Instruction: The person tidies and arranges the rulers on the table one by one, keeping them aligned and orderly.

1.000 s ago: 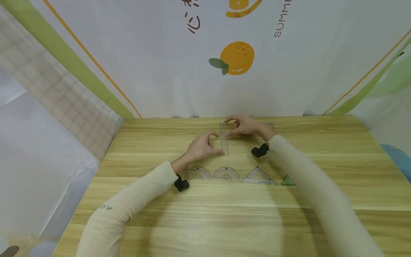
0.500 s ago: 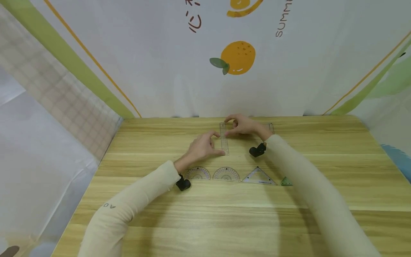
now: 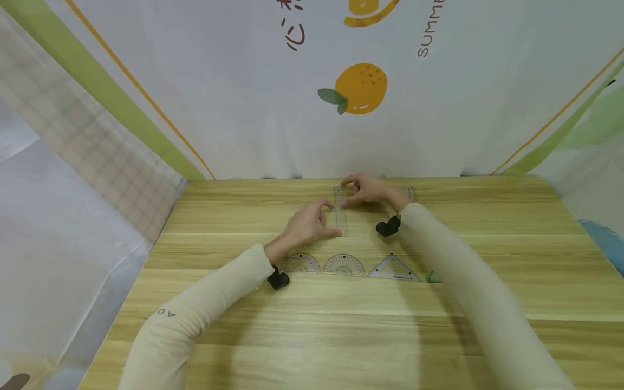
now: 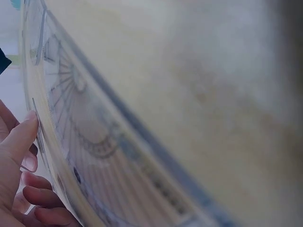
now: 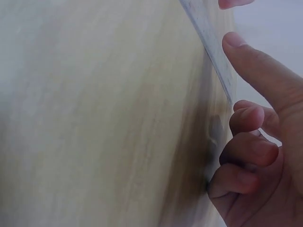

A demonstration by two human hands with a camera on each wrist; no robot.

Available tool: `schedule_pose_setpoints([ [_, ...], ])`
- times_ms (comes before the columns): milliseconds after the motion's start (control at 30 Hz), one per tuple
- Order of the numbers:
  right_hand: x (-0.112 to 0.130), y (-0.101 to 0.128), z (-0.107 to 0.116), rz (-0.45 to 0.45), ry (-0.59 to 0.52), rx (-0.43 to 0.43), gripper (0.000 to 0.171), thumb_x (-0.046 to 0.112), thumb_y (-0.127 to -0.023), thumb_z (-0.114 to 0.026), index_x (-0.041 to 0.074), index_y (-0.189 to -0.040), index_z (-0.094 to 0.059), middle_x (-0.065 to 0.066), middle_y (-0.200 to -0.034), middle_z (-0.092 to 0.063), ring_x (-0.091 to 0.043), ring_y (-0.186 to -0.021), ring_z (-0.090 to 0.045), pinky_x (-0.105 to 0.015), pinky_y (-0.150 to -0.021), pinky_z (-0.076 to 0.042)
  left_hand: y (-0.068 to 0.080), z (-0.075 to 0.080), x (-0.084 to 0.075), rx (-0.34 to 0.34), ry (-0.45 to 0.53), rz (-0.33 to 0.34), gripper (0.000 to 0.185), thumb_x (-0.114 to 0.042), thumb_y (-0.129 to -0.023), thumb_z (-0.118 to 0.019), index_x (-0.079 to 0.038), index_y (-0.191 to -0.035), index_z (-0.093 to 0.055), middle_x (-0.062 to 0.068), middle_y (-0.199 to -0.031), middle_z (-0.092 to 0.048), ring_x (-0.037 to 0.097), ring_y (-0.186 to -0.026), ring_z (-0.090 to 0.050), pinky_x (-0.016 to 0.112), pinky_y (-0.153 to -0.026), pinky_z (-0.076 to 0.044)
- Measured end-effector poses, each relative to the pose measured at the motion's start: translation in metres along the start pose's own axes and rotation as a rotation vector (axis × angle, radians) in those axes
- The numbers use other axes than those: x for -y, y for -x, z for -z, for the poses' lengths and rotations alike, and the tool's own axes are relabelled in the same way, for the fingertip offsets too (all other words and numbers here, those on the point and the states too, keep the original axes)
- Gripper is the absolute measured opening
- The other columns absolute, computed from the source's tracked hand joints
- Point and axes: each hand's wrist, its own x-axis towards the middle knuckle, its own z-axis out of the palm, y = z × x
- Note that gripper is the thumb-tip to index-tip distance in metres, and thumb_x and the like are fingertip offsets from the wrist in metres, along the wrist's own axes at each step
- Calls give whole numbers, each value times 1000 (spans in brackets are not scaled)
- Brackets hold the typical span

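Observation:
A clear ruler (image 3: pixel 340 216) lies lengthwise near the far side of the table, between both hands. The left hand (image 3: pixel 307 222) has its thumb over the ruler's near end and its index finger at the left edge. At the far end, the right hand (image 3: pixel 369 189) holds its index finger by the top corner and its thumb at the right edge. Its other fingers curl inward, as the right wrist view shows beside the ruler (image 5: pixel 210 45). Nearer the person lie a clear protractor (image 3: pixel 300 265) and another protractor (image 3: pixel 344 266). The left wrist view shows a protractor (image 4: pixel 94 127) close up.
In line with the protractors lie a clear set square (image 3: pixel 404 277) and a green set square (image 3: pixel 433 277), partly hidden by the right sleeve. Another clear ruler (image 3: pixel 411 190) shows behind the right wrist. A white curtain (image 3: pixel 244 124) with orange prints hangs behind the wooden table (image 3: pixel 312 336).
The right wrist and forearm have shifted slightly left, and the left hand a touch right. Both hands stay at the ruler, which shows no clear movement.

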Motion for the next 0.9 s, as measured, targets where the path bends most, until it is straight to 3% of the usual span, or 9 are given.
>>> schedule_pose_setpoints([
  [300,0,-4,-1,-24,8,4,68,25,-90,-82,-3,-144,-51,-3,-71,-50,-13,-60,-40,-27,-58,-35,-1,0,1,6,-20,18,73,-45,-78,-89,-17,-137,-57,-2,-78,-62,13,-62,-53,28,-51,-40],
  [500,1,-1,0,-29,-49,-13,66,23,-88,-83,-2,-141,-52,-2,-69,-46,-13,-57,-37,-27,-56,-33,0,1,0,-1,-39,28,74,-47,-77,-89,-17,-137,-57,-2,-78,-62,13,-62,-52,29,-51,-40],
  [900,-5,0,2,14,-172,-125,56,16,-89,-83,-1,-135,-58,0,-63,-44,-11,-53,-35,-25,-52,-33,1,1,-1,-4,-30,39,75,-45,-77,-90,-15,-137,-56,-2,-80,-63,14,-64,-55,30,-53,-43],
])
